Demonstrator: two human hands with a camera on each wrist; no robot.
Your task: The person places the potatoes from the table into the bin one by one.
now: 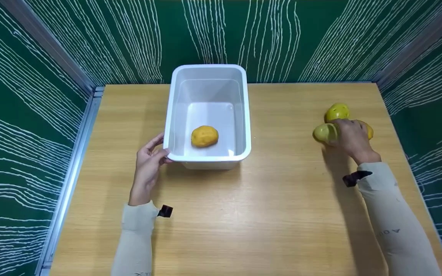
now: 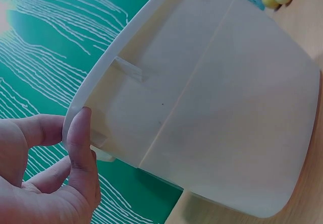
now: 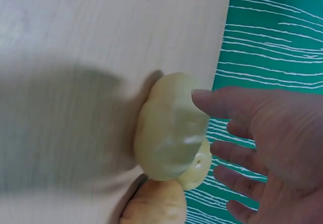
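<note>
A white plastic bin (image 1: 246,115) stands at the back middle of the table, with one orange-yellow potato (image 1: 205,136) lying inside near its front end. My left hand (image 1: 147,165) pinches the bin's rim at the near left corner, thumb on one side and fingers on the other. Over at the right, my right hand (image 1: 353,140) hovers above a cluster of three potatoes: a pale green one (image 3: 169,128), a yellow-green one (image 1: 337,111) and an orange-yellow one (image 3: 156,204). Its thumb tip overlaps the pale green potato in the right wrist view; contact is unclear. The fingers are loosely bent and apart.
The wooden table (image 1: 221,222) ends at green walls with white wavy lines on the left, back and right. A metal rail (image 1: 69,168) runs along the left edge. The potato cluster lies near the table's right edge.
</note>
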